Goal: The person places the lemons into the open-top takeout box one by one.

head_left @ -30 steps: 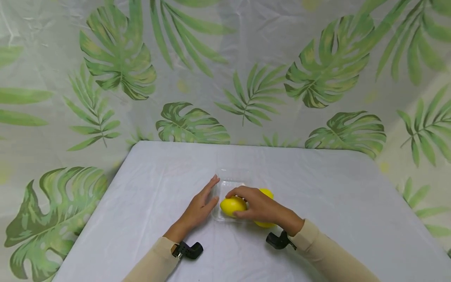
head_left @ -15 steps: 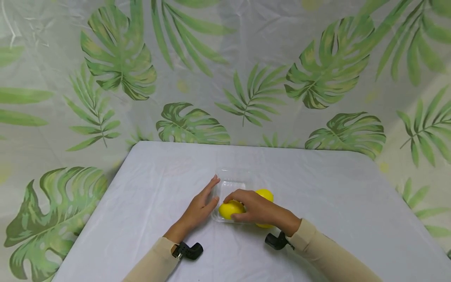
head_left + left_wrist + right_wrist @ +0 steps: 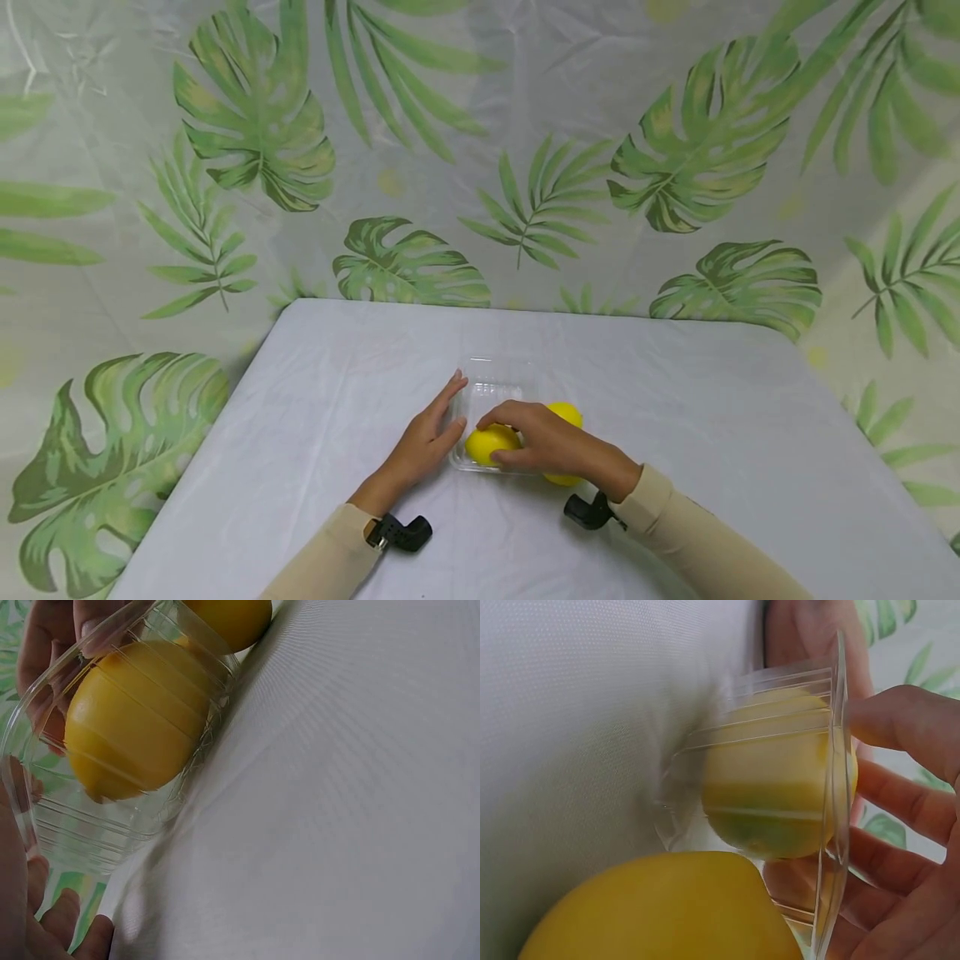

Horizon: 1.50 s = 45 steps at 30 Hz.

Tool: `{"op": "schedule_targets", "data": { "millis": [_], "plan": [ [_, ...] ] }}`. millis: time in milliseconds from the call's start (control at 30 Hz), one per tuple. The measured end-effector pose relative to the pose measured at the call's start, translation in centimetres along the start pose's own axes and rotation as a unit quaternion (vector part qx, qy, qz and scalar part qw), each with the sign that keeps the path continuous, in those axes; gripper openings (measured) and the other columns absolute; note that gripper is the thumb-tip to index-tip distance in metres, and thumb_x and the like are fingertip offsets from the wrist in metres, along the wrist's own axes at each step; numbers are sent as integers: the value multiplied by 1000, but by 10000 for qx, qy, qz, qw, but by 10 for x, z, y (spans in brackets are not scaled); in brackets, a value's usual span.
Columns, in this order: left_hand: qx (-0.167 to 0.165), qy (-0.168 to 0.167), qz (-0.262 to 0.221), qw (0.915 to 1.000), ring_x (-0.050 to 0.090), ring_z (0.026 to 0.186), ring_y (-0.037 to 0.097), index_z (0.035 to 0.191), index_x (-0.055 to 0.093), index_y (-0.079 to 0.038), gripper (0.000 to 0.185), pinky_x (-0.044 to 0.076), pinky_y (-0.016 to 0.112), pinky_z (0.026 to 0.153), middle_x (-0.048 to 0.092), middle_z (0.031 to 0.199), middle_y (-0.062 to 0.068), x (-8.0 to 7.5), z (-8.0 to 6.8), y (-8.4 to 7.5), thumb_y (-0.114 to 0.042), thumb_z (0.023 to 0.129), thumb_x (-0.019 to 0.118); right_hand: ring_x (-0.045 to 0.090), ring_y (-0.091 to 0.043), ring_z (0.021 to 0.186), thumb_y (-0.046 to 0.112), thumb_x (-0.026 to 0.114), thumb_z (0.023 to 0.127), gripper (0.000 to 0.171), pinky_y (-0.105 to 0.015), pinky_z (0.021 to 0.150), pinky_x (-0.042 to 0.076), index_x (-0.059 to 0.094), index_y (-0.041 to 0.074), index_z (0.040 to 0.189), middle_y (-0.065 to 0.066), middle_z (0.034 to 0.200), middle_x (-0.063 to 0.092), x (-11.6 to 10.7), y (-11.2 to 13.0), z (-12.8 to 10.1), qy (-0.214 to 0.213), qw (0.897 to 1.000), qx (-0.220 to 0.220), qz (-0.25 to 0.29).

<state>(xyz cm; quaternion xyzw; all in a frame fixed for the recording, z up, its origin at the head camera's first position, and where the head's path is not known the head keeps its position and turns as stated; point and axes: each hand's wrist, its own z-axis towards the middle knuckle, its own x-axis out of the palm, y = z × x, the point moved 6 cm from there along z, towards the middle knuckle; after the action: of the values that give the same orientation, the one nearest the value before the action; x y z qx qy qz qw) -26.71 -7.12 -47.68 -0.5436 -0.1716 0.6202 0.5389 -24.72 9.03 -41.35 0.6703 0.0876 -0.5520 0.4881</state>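
A yellow lemon sits in the near part of a clear plastic container, seen through its ribbed wall in both wrist views. My right hand reaches over the container's right side and grips this lemon, thumb on the near side and fingers over the far side. With fingers extended, my left hand rests along the container's left side. Two more lemons lie outside on the right, one farther back and one nearer, both partly hidden by my right hand and wrist.
A white cloth covers the table. Behind it hangs a leaf-patterned sheet. Black wrist cameras sit on both arms, the left one and the right one just above the cloth.
My right hand has moved the lemon slightly down and toward the near left of the container, mostly in the first half second. My left hand has stayed in place.
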Motion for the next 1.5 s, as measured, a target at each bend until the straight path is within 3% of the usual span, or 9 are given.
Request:
{"op": "schedule_targets", "data": {
  "millis": [333,567,800,933,1100,1500],
  "plan": [
    [79,-46,9,10000,28,142,20,152,31,-24,59,29,47,112,22,159,-1,0,0,1,-19,98,54,58,-15,104,18,71,88,36,-36,94,49,62,9,122,0,118,64,-6,0,-2,-166,9999,0,26],
    [-40,24,2,10000,27,142,15,152,31,-25,57,28,43,113,21,159,-4,0,0,1,-22,99,53,58,-15,104,19,71,88,37,-38,94,49,62,9,122,1,119,64,-7,-2,-5,-213,9997,75,9],
    [122,-46,-30,9999,29,142,20,151,33,-18,57,30,47,111,23,159,1,0,0,-2,-20,98,54,59,-21,104,18,70,88,37,-41,91,50,62,9,123,-1,120,63,-14,-1,-10,-395,9992,6,5],
    [73,-32,-33,10000,29,142,19,151,32,-22,58,30,46,111,23,159,0,0,-1,-2,-19,98,55,60,-26,103,17,70,89,36,-44,89,51,62,7,122,-4,120,64,-19,-2,-14,-488,9988,-52,48],
    [134,-80,-50,9999,29,142,19,151,31,-24,60,31,47,111,23,159,4,0,0,0,-16,97,56,61,-25,102,17,70,89,36,-42,88,52,62,8,122,-3,120,64,-23,-3,-18,-573,9983,-64,28],
    [-7,-20,-116,9999,26,143,14,151,31,-28,59,29,43,113,22,159,-3,1,0,1,-21,98,55,62,-26,100,13,70,88,34,-39,89,53,63,12,121,-4,118,64,-30,-9,-28,-786,9969,-40,-76]
  ]
}}
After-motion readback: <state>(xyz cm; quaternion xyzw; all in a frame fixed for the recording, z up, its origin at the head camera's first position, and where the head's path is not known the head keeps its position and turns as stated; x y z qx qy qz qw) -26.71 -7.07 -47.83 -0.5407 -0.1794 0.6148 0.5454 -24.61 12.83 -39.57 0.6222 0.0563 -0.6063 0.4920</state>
